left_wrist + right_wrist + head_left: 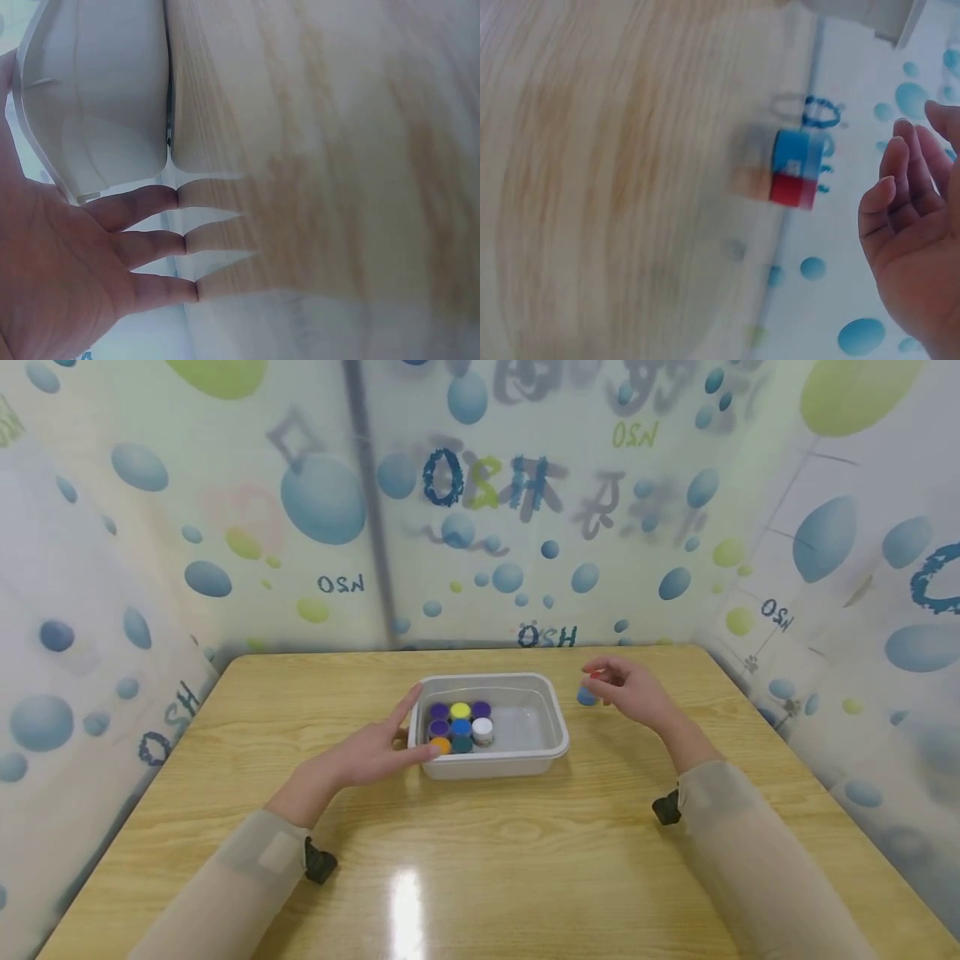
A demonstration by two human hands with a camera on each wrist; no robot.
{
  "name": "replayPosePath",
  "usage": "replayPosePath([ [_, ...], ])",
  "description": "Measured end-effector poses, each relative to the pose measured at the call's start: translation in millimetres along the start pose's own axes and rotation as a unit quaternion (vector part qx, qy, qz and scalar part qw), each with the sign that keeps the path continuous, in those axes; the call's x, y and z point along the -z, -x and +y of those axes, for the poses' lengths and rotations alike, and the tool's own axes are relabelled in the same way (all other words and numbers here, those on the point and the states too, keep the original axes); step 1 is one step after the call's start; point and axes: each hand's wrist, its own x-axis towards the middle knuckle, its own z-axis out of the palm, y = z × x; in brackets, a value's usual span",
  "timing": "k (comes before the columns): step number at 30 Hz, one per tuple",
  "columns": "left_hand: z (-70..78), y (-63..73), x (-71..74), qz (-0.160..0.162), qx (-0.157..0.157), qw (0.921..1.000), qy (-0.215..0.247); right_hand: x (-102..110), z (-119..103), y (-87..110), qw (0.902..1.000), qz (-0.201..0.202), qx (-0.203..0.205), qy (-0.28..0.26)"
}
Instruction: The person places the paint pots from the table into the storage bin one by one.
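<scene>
A white plastic tub (525,766) sits mid-table with several small round jars grouped in its left half; their tops are purple, yellow, blue, white, dark green and orange. My left hand (369,752) rests on the tub's left end, thumb along the front rim; in the left wrist view the other fingers reach down straight to the tabletop. Right of the tub, a blue jar (789,152) and a red jar (791,190) stand side by side on the table. Over them hovers my right hand (630,692), fingers loosely bent, with a gap to the jars in the right wrist view.
The wooden table (480,852) runs back to a wall covering (480,552) printed with blue and green drops. Similar side walls close in at left and right. A dark wrist device (320,862) hangs below the left sleeve, another (667,807) below the right.
</scene>
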Motion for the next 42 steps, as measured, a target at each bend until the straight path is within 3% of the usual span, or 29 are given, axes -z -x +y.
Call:
replayPosePath([
  [5,-0.7,0.5,0.9,-0.001,0.004,1.0000,0.001,6,20,-4.9,0.9995,-0.018,-0.015,0.023],
  [11,-1.3,-0.2,0.8,-0.001,0.009,1.0000,0.001,5,30,-11.7,0.9973,-0.048,-0.029,0.047],
  [17,0.9,0.3,-0.3,-0.002,0.012,0.9999,0.007,1,34,-17.2,0.9933,-0.080,-0.057,0.061],
  [29,-1.1,-0.1,1.0,-0.001,0.008,1.0000,-0.002,-2,34,-14.6,0.9914,-0.097,-0.079,0.040],
  [38,-0.8,0.0,-0.2,-0.003,0.014,0.9999,0.003,0,35,-3.7,0.9912,-0.113,-0.058,0.037],
  [42,-0.5,0.2,0.4,-0.003,0.012,0.9999,0.007,2,29,3.0,0.9936,-0.090,-0.043,0.053],
])
